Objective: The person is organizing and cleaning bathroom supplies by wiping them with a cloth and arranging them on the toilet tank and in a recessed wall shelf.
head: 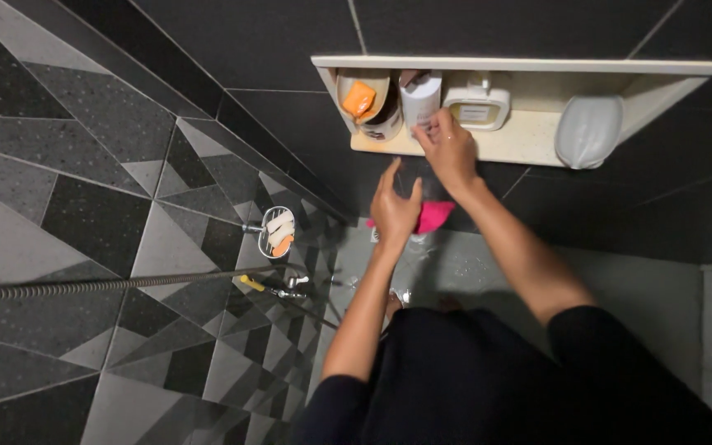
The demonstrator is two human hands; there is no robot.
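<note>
The right hand (448, 150) reaches up to the front edge of the cream wall niche (529, 142), fingers closed on the base of a white cylindrical bottle (420, 99) that stands in it, apparently to steady or shift it. The left hand (394, 208) hangs below the niche, fingers together and half curled; what it grips, if anything, cannot be told. A pink cloth (433, 216) shows between the two wrists, mostly hidden behind them, so which hand carries it is unclear. Left of the bottle, a tilted cup holds an orange soap piece (358, 99); right of it stand a squat white pump dispenser (477, 103) and a grey oval object (588, 130). A wire soap holder (278, 231) projects from the patterned tile wall at left, above the metal shower hose (84, 287).
</note>
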